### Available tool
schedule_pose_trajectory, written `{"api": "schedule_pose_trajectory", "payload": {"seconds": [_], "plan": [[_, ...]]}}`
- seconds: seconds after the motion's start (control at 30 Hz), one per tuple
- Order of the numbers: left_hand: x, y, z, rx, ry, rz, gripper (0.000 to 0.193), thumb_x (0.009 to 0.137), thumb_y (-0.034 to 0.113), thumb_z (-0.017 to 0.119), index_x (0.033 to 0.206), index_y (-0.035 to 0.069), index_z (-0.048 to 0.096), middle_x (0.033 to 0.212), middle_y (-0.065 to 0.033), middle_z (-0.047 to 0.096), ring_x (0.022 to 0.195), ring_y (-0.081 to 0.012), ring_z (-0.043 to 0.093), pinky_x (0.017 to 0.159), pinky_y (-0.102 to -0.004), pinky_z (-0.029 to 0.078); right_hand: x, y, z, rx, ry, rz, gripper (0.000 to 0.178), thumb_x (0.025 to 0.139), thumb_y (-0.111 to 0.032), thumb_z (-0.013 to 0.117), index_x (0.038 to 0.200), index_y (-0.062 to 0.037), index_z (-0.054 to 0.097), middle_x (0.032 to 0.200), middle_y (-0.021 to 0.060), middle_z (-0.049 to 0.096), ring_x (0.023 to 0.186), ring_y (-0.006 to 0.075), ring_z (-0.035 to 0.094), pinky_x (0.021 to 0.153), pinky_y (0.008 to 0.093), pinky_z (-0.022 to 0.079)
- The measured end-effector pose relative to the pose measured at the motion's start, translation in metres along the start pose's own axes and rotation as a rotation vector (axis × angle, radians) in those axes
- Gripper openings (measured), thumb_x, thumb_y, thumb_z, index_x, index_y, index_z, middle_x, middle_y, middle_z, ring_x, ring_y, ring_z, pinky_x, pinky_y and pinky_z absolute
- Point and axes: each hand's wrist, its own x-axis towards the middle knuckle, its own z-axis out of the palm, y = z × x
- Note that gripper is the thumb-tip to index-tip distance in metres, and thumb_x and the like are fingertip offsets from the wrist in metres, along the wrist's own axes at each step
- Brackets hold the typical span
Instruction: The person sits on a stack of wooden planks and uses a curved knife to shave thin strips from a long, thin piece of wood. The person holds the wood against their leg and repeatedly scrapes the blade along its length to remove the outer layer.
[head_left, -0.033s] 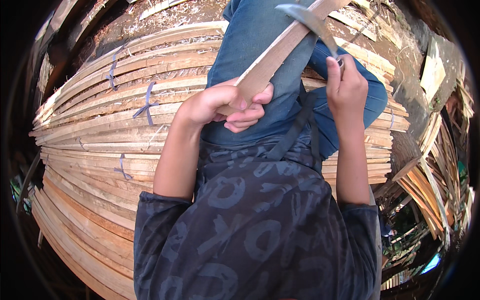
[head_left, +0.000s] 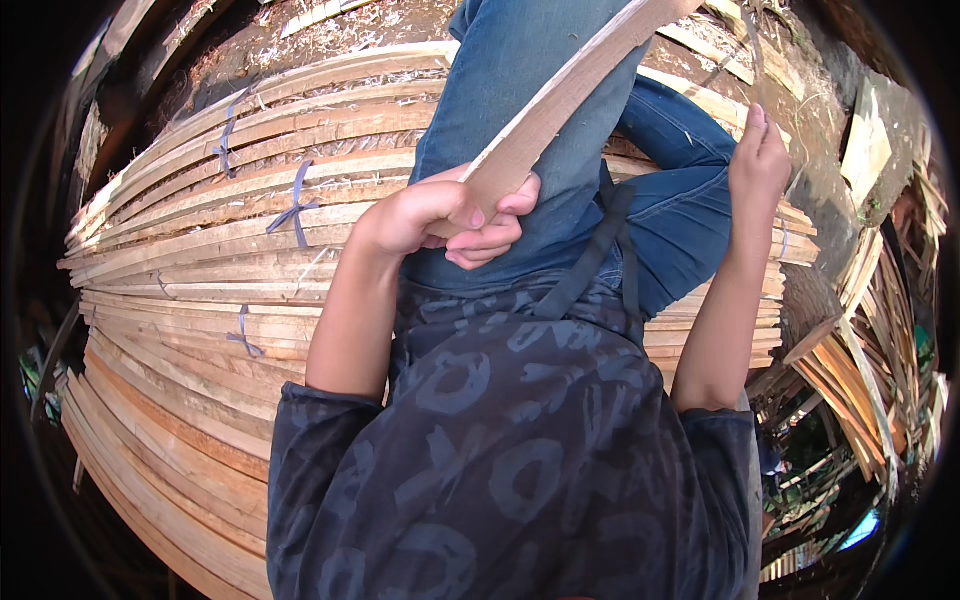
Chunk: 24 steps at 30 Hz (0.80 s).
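Note:
A long wooden slat (head_left: 566, 108) slants up and to the right across my jeans, and its far end reaches the top rim of the view. Its near end is wrapped in the fingers of my left hand (head_left: 445, 217), over my lap. Out to the right of my knee, my right hand (head_left: 760, 165) is raised and closed on a knife. The knife's blade (head_left: 756, 55) points up past my fingers and looks thin and blurred from this angle; its handle is hidden in my fist. Blade and slat are apart.
Rows of stacked slats (head_left: 200, 400) lie on my left and continue beneath me, some tied with blue strips (head_left: 296, 210). Wood shavings cover the ground (head_left: 380, 25) ahead. A cut log (head_left: 812, 315) and a heap of offcuts (head_left: 850, 390) are on the right.
My right hand has swung right, away from the slat, taking the blade off the slat's upper part. My left hand and the slat have barely moved.

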Motion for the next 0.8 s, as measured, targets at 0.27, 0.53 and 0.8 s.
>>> {"api": "schedule_pose_trajectory", "payload": {"seconds": [0.27, 0.53, 0.8], "plan": [[-0.002, -0.005, -0.010, -0.092, -0.055, 0.060, 0.026, 0.069, 0.018, 0.051, 0.088, 0.007, 0.036, 0.053, 0.0016, 0.040, 0.042, -0.0054, 0.032, 0.039, -0.0200, 0.023, -0.018, 0.044, -0.069, 0.134, 0.072, 0.148, 0.029, 0.098, -0.022, 0.057, 0.110, 0.0040, 0.055, 0.077, 0.0042, 0.060, 0.066, 0.0118, 0.054, 0.059, 0.0283, 0.044], [0.003, -0.003, -0.002, -0.039, 0.003, 0.029, 0.030, 0.066, 0.017, 0.052, 0.089, 0.007, 0.036, 0.053, 0.0002, 0.040, 0.045, -0.0065, 0.034, 0.042, -0.0219, 0.026, -0.091, -0.085, 0.000, 0.545, -0.126, -0.546, 0.033, 0.086, -0.013, 0.072, 0.116, -0.0033, 0.062, 0.078, 0.0080, 0.059, 0.061, 0.0181, 0.059, 0.054, 0.0296, 0.047], [0.002, -0.005, -0.002, -0.065, 0.009, 0.065, 0.032, 0.065, 0.020, 0.052, 0.089, 0.006, 0.035, 0.053, 0.0000, 0.041, 0.045, -0.0067, 0.034, 0.043, -0.0220, 0.026, -0.068, -0.077, 0.000, 0.200, -0.080, -0.773, 0.035, 0.083, -0.022, 0.073, 0.117, -0.0131, 0.066, 0.068, 0.0026, 0.047, 0.054, 0.0175, 0.053, 0.048, 0.0317, 0.044]]}}
